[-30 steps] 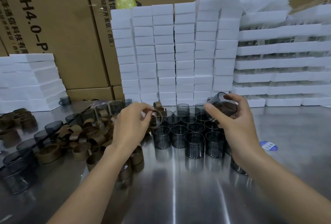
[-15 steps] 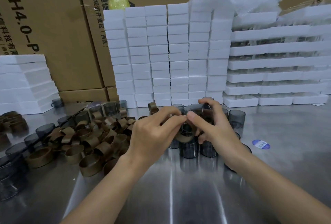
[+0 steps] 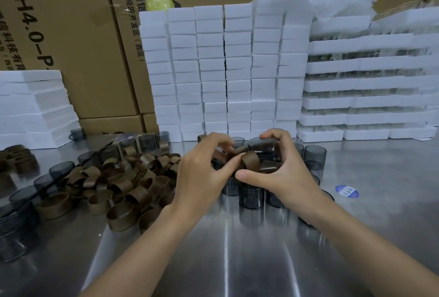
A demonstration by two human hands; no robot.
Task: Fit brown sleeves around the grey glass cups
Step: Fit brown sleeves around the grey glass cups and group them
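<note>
One grey glass cup (image 3: 263, 150), a smoky translucent cylinder, is held tilted on its side in the right hand (image 3: 285, 173), above the table (image 3: 237, 249). A brown sleeve (image 3: 250, 162), a short open band, is pinched against it by the left hand (image 3: 202, 173). It seems to be partly over the cup's end, though the fit is hidden by fingers. Beneath the hands a cluster of bare cups (image 3: 251, 195) is stood upright and close together, with one more cup (image 3: 314, 157) just to the right. A loose heap of sleeves (image 3: 123, 185) is spread at the left, some upright, some tipped, with further cups (image 3: 147, 141) mixed in along its far and left edges.
</note>
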